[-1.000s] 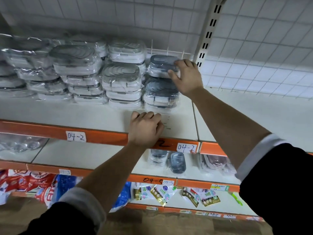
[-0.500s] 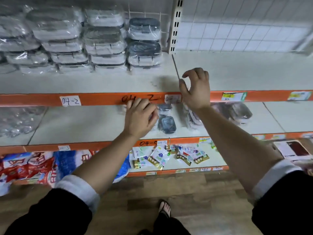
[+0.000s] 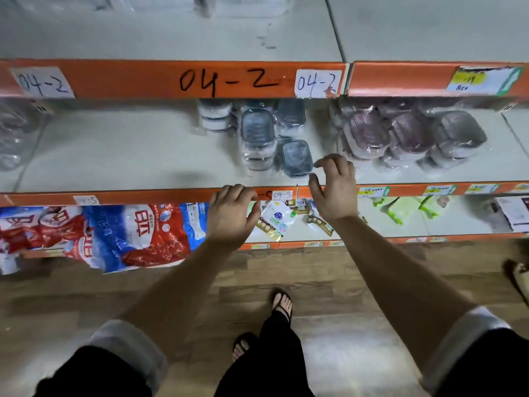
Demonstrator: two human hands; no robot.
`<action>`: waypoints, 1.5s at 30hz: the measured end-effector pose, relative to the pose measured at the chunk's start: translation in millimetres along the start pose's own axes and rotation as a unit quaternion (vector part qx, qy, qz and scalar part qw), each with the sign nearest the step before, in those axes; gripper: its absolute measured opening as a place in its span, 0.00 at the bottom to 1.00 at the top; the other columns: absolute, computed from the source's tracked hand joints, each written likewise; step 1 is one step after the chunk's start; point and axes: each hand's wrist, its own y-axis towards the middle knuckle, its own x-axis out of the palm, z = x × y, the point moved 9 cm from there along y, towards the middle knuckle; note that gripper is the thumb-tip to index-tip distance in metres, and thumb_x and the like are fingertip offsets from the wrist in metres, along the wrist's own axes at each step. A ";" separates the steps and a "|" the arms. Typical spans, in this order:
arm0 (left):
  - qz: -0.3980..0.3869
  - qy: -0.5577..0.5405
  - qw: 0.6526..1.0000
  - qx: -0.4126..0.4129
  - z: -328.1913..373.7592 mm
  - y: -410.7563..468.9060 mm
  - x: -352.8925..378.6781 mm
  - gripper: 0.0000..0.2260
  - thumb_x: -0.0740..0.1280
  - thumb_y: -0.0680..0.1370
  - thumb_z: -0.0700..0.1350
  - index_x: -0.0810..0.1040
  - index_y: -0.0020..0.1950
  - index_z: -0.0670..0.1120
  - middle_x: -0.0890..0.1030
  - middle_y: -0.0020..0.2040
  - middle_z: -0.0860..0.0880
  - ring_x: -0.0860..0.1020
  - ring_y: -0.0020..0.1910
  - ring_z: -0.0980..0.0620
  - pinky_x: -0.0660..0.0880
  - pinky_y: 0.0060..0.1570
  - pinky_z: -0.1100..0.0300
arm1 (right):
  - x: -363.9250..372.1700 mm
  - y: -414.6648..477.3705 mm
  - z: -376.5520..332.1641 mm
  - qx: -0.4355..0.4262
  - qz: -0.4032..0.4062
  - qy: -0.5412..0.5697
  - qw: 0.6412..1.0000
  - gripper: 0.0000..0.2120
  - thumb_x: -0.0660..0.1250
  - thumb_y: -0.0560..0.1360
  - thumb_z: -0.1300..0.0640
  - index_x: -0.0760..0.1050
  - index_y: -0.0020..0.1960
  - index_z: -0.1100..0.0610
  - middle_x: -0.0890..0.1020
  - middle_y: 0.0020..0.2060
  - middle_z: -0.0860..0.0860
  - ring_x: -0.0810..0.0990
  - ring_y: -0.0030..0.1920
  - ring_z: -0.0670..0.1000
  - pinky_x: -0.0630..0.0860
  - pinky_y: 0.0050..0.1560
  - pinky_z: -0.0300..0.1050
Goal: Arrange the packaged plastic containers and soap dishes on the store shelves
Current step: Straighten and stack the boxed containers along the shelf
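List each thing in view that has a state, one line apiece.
Single container: wrapped, lid on, lying flat near the front of the middle shelf.
Container stack: wrapped, lids on, standing behind it.
Soap dishes: wrapped, stacked in a row to the right.
Left hand: empty, fingers loosely curled, at the shelf's orange edge.
Right hand: empty, fingers spread, beside the single container.
Detergent bags: lying on the bottom shelf, overhanging its edge.

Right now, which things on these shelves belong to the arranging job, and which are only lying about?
Job: wrapped dark containers; wrapped soap dishes.
Lying about: red and blue bags; small sachets; green packets.
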 end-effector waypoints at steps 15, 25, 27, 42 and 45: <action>0.056 0.091 0.993 -0.046 -37.6 151.9 71.1 0.33 0.54 0.80 0.64 0.58 0.79 0.46 0.56 0.79 0.47 0.51 0.78 0.39 0.52 0.76 0.47 | 154.9 49.0 67.3 0.062 -0.154 -0.066 0.984 0.29 0.61 0.78 0.40 0.61 0.77 0.47 0.58 0.78 0.49 0.49 0.77 0.65 0.59 0.73 0.60; 0.121 -0.023 0.989 -0.079 -46.4 161.1 69.6 0.25 0.67 0.74 0.60 0.76 0.63 0.44 0.72 0.69 0.46 0.75 0.62 0.43 0.71 0.58 0.54 | 163.8 57.3 77.8 0.102 -0.121 -0.077 0.984 0.22 0.67 0.76 0.46 0.70 0.65 0.55 0.64 0.73 0.54 0.67 0.65 0.63 0.72 0.60 0.57; 0.129 -0.036 0.988 -0.074 -46.1 156.2 64.9 0.23 0.68 0.75 0.58 0.77 0.62 0.42 0.73 0.68 0.45 0.75 0.62 0.43 0.71 0.58 0.54 | 157.5 55.9 76.2 0.099 -0.103 -0.060 0.988 0.21 0.67 0.76 0.47 0.71 0.64 0.56 0.68 0.70 0.55 0.68 0.63 0.63 0.73 0.58 0.57; 0.127 -0.066 0.990 -0.011 5.5 15.5 -29.7 0.24 0.68 0.75 0.56 0.79 0.59 0.37 0.77 0.64 0.40 0.77 0.62 0.41 0.77 0.58 0.48 | 18.8 -54.9 29.9 0.081 -0.013 0.001 0.997 0.22 0.71 0.75 0.51 0.77 0.66 0.58 0.74 0.67 0.60 0.73 0.62 0.66 0.70 0.60 0.53; 0.146 -0.057 0.987 0.028 27.0 -11.0 -59.3 0.23 0.69 0.74 0.55 0.79 0.58 0.37 0.77 0.64 0.40 0.77 0.61 0.41 0.78 0.57 0.49 | -18.7 -71.3 12.0 0.083 0.022 0.023 0.996 0.21 0.72 0.73 0.53 0.78 0.65 0.59 0.75 0.65 0.61 0.73 0.61 0.67 0.71 0.61 0.56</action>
